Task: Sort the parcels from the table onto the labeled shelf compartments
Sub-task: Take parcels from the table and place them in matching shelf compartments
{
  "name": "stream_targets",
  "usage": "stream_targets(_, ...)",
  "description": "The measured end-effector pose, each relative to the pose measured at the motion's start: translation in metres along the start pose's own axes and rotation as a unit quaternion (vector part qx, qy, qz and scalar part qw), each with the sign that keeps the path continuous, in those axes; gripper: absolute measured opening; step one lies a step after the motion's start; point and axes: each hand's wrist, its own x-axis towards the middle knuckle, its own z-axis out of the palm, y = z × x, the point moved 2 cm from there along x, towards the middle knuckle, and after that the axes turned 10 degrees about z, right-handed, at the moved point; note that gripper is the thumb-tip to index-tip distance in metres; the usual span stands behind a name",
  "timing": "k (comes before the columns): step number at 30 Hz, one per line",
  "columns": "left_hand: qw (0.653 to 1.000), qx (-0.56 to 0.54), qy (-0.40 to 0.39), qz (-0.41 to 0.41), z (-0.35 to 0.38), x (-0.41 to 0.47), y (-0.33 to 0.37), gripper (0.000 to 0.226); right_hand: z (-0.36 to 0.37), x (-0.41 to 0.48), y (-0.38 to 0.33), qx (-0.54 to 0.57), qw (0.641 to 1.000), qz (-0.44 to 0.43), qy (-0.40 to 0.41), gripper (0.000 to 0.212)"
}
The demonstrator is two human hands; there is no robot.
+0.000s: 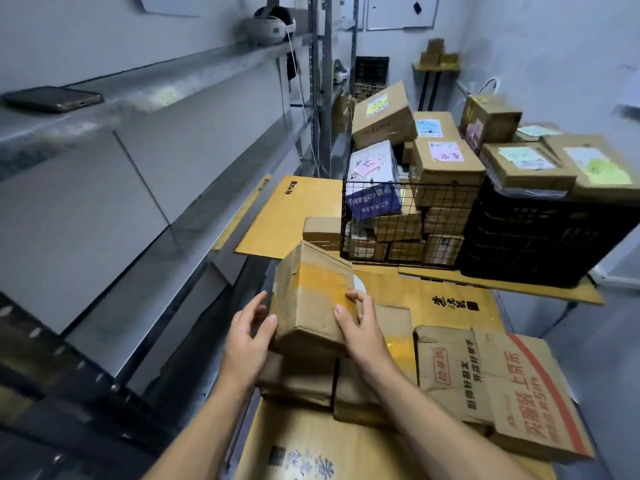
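Forearms enter from bottom, elbows cut off. Left hand [249,329] and right hand [362,329] clasp parcel [310,299] by its sides, over low boxes [298,381] at left edge of cardboard-covered tabletop [446,296]; underside hidden. Wire basket [381,220] and black crate [540,237], heaped with labelled parcels [446,164], fill far right corner. Parcel: worn brown carton, yellow tape band.

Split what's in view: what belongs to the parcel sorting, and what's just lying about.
Job: taped parcel held by left hand and right hand; labelled parcels in the wire basket and on the black crate; metal shelf.
Lying about: phone, white headset, flattened printed carton.
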Motion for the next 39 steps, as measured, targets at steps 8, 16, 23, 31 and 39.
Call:
stream_targets(8, 0.993, -0.119, -0.013, -0.019, 0.0, -0.015, 0.015, 0.048, 0.014, -0.022, -0.006, -0.082, 0.991, -0.076, 0.072, 0.032)
stream_targets(16, 0.995, 0.028, -0.013, 0.092, -0.016, -0.03, 0.032, 0.062, 0.033, -0.042, -0.019, -0.015, 0.997, -0.065, 0.024, 0.091)
stream_targets(23, 0.992, -0.089, -0.017, 0.094, -0.037, -0.03, 0.028, 0.023, 0.039, -0.053, -0.014, 0.186, 0.98, -0.065, 0.011, 0.033)
stream_targets(31, 0.982, -0.181, -0.045, 0.04, -0.048, -0.045, 0.004, 0.054, 0.047, -0.076, 0.003, 0.268, 0.962, -0.037, -0.046, 0.042)
stream_targets(39, 0.989, 0.026, -0.021, 0.141, -0.061, -0.073, 0.004, 0.048, 0.033, -0.102, 0.019, -0.053, 0.986, -0.118, 0.106, 0.033)
